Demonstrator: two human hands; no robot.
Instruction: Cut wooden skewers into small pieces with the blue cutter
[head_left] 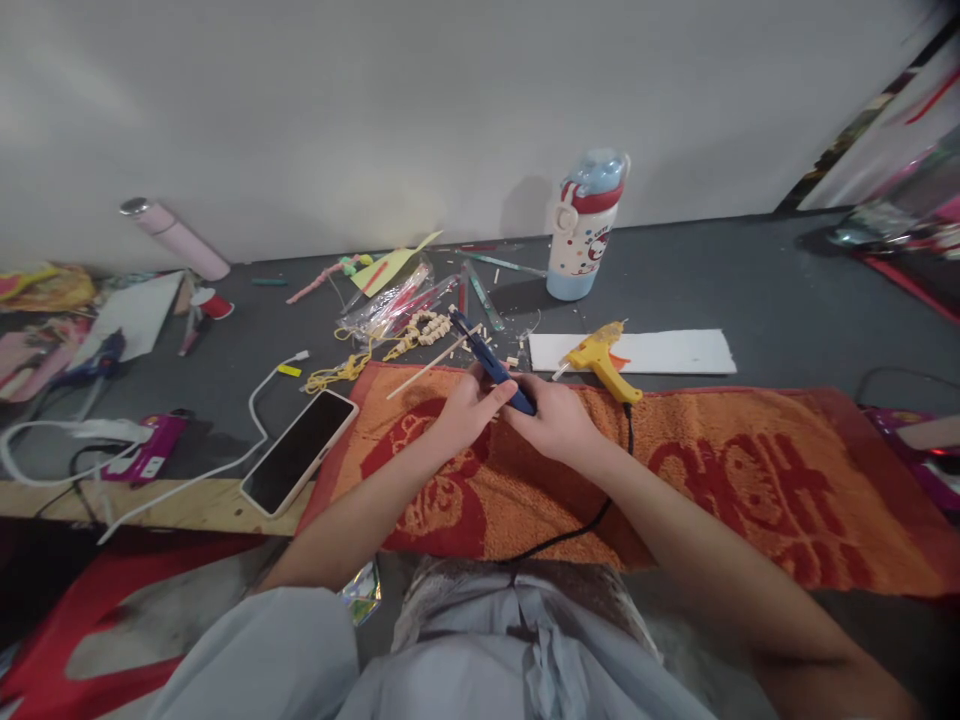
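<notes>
Above the orange towel, my left hand (474,402) and my right hand (553,418) are close together, fingers closed around a long dark blue hand tool (491,362). The tool slants away from me toward the upper left; its exact kind is not clear. A thin wooden stick (424,368) crosses near its far end, and I cannot tell whether the two touch. Just beyond lie small pale wooden bits (512,361) and a cluster of short wooden pieces (426,332) with yellow cord (337,374).
A yellow glue gun (604,360) rests on a white strip (690,352), its black cable running over the towel (750,480). Behind stands a water bottle (587,235). To the left are a phone (300,452), a white cable (259,420) and a pink flask (180,240).
</notes>
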